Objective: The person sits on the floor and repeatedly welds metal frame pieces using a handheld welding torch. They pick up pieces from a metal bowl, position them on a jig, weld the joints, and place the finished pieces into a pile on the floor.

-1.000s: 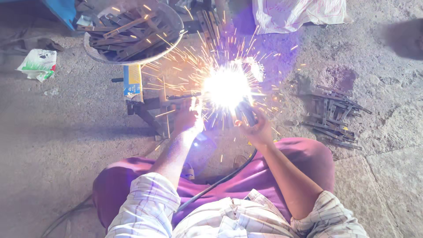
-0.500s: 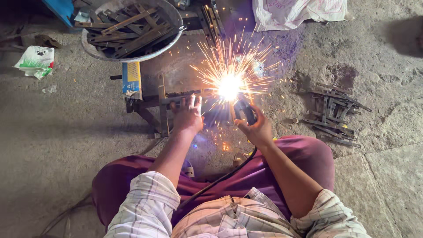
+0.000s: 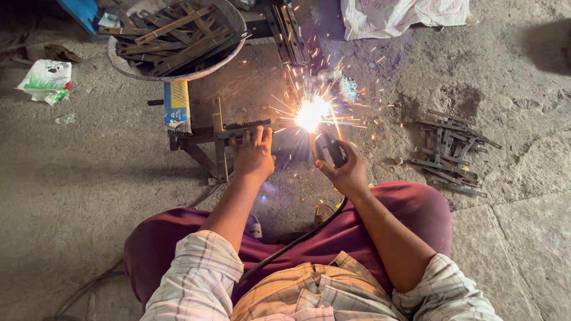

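At the bottom of the frame sit the checked sleeves and maroon knees of the crouching person. Above them, mid-frame, the left hand [image 3: 253,153] presses flat, fingers together, on a dark metal strip [image 3: 244,127], apparently to steady it. The right hand [image 3: 345,172] is curled around the welding holder [image 3: 328,147], its tip at the arc [image 3: 312,113]. Farther up sits a basin of scrap strips [image 3: 175,38]. The glare is smaller than before.

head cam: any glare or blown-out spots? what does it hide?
Head view: the arc is blown out white, hiding the weld joint and rod tip; sparks streak outward. The left hand on the bar and the right hand on the holder stay sharp. Top corners fall into shadow.
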